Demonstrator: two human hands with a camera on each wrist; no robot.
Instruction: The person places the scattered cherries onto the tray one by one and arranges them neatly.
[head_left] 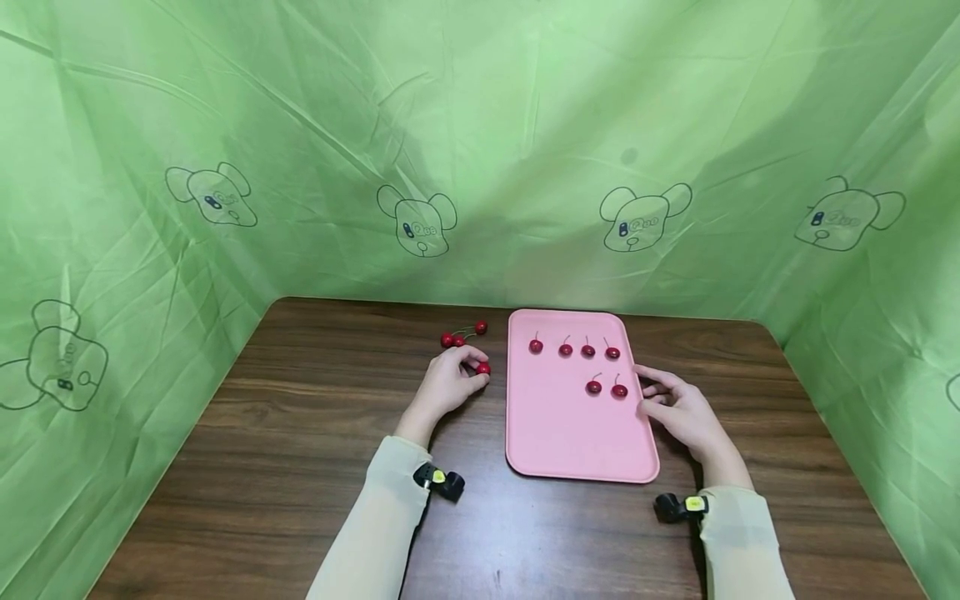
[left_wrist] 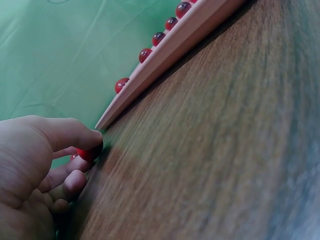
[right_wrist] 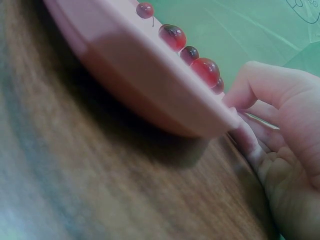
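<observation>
A pink tray (head_left: pixel 577 442) lies on the brown wooden table (head_left: pixel 300 467). Several red cherries (head_left: pixel 588 351) with stems sit on it, one row at the far end and two (head_left: pixel 606 387) nearer. My left hand (head_left: pixel 478 373) rests on the table just left of the tray and pinches one cherry (head_left: pixel 483 367) between thumb and fingers; the left wrist view shows that cherry (left_wrist: pixel 89 152) at my fingertips (left_wrist: pixel 92 136). My right hand (head_left: pixel 643 390) lies against the tray's right rim, fingers loosely curled and touching the rim (right_wrist: pixel 220 117), holding nothing.
Three loose cherries (head_left: pixel 459 337) lie on the table beyond my left hand, near the tray's far left corner. Green cloth walls (head_left: pixel 480 167) printed with cartoon bears close in the back and both sides. Bare wood stretches along the near edge.
</observation>
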